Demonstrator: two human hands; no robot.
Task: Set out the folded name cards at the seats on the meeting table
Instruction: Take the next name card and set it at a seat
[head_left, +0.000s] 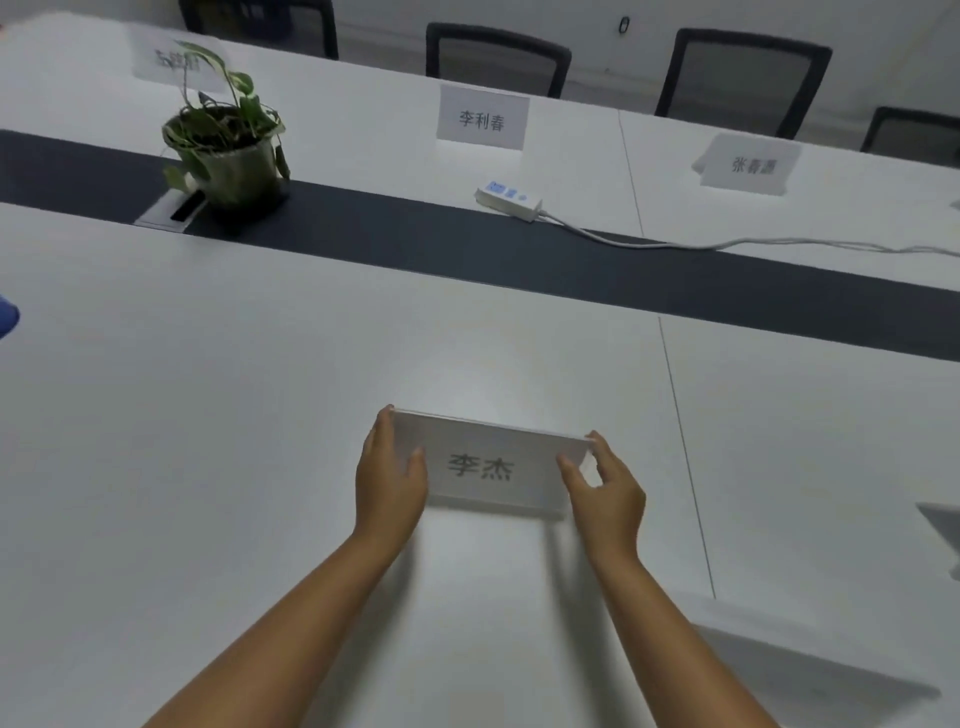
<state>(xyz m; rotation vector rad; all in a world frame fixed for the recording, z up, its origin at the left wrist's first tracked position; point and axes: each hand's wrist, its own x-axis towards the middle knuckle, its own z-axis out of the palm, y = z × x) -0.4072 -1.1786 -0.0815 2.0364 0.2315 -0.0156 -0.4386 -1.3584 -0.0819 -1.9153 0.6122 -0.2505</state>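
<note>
A folded white name card (493, 467) with dark characters stands on the near side of the white meeting table (208, 389). My left hand (389, 478) grips its left end and my right hand (605, 483) pinches its right end. Across the table stand three more name cards: one in the middle (482, 118), one to the right (748, 165), and a blurred one at the far left (174, 57) behind the plant.
A potted plant (228, 150) sits on the dark centre strip (571, 260) beside a cable hatch (174, 208). A white power strip (509, 200) trails its cord rightward. Dark mesh chairs (496, 60) line the far side. A pale object (945, 530) shows at the right edge.
</note>
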